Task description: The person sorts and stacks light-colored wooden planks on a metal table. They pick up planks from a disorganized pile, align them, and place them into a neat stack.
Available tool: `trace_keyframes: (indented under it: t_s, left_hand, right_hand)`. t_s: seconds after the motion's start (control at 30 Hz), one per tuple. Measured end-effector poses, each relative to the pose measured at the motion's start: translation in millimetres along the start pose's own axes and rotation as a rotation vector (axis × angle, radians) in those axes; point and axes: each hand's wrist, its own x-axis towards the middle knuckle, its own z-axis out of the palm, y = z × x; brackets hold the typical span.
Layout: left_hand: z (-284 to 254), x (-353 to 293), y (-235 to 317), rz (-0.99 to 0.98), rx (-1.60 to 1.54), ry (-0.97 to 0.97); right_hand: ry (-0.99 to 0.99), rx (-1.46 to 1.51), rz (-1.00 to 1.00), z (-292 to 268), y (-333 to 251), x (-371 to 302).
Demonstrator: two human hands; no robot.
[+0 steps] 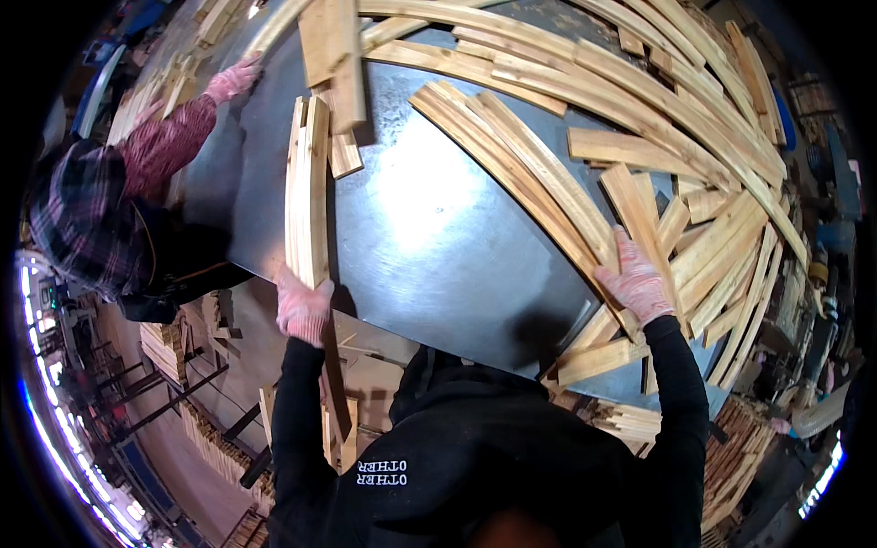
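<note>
My left hand [304, 306], in a pink-stained glove, is closed around the near end of a bundle of pale wooden strips [308, 192]. The bundle points away from me at the metal table's near left edge. My right hand [635, 279], gloved alike, grips the near end of a curved wooden strip [544, 164], thumb on one side and fingers on the other. A second, darker strip [512, 183] lies alongside it on the left. How far my right fingers wrap around is partly hidden.
The shiny metal table [411, 274] lies between my hands. Many curved strips [639, 100] pile up at its far and right sides. Short boards [333, 64] lie beyond my left hand. At the left a co-worker [100, 210] in plaid reaches toward wood. Stacked wood [164, 352] stands at lower left.
</note>
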Motion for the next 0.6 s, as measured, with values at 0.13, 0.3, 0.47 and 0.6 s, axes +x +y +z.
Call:
trace_keyframes:
  t_s: [0.13,0.3,0.47,0.6]
  left_hand:
    - [-3,-50,-29,-0.12,0.115,0.018]
    - [5,-91,-56,0.139,0.186,0.022]
    - [24,-81,-37,0.5,0.277,-0.111]
    - [51,-54,-8,0.723,0.246,-0.179]
  right_hand:
    - [0.02,-0.262,0.111,34,-16,-4]
    - [-0.184,0.216,0.037,-23,0,0]
    - [-0.309,0.614,-0.018,-60,0,-5]
    - [-0.335,0.876,0.037,-67,-3,-13]
